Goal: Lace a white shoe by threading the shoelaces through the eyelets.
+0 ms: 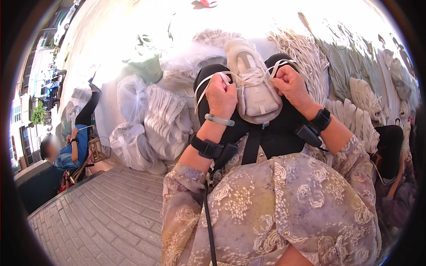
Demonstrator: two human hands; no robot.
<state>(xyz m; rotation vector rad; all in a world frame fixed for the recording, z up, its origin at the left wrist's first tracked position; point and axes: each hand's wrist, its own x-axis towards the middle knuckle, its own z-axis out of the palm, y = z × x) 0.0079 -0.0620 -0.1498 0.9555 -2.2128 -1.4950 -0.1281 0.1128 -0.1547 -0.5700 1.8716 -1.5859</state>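
A pale beige shoe point(259, 97) rests between my knees on my black-trousered lap, its toe pointing away from me. Its off-white shoelace point(252, 78) crosses over the front and runs out to both sides. On the left side of the shoe, my left hand point(222, 95) is closed on one lace end, whose loose part hangs over my left knee. Opposite it, my right hand point(292, 88) pinches the other end between thumb and fingers, with a loop standing up over the right knee. Whether the shoe has a sole cannot be seen.
Clear plastic bags point(132, 99) and stacked pale shoe parts point(166, 117) lie to the left. A big bundle of off-white laces point(301, 55) lies beyond my right knee, with more shoe parts point(350, 117) nearby. A person in blue point(80, 144) sits far left; another sits close on my right.
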